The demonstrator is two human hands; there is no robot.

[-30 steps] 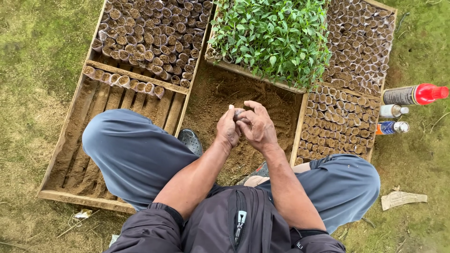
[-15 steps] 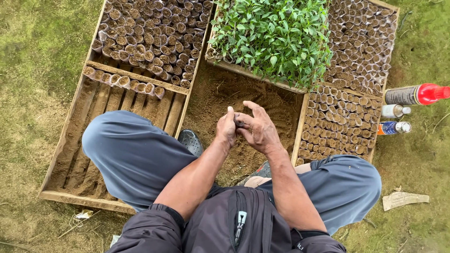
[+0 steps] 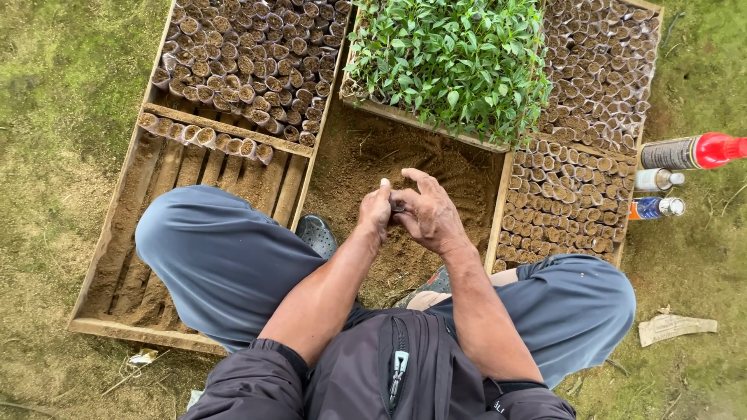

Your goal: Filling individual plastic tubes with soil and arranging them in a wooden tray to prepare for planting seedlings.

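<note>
Wooden slatted tray (image 3: 124, 268) at far left, its near half bare and dusted with soil, its far half packed with small soil-filled seedling tubes (image 3: 249, 66) standing upright, one short row (image 3: 206, 138) set apart along a cross batten. Centre: loose brown soil heap (image 3: 405, 159) on the ground between the trays. Above it, left hand (image 3: 377, 211) and right hand (image 3: 426, 211) pressed together, fingers curled closed around a small dark tube (image 3: 398, 205) held between them; whether it holds soil cannot be told. Behind, a box of green seedlings (image 3: 459, 58), dense and leafy. Right: further tray of filled tubes (image 3: 580, 190), close-packed. Far right, on the grass: a red-capped spray can (image 3: 689, 152) and two small bottles (image 3: 657, 194) lying on their sides. Risks, as judged: the thin tube could crush or split under a hard squeeze; soil could spill out of an open end if it is tilted; a knee shifting sideways could topple the loose row of tubes on the batten.
</note>
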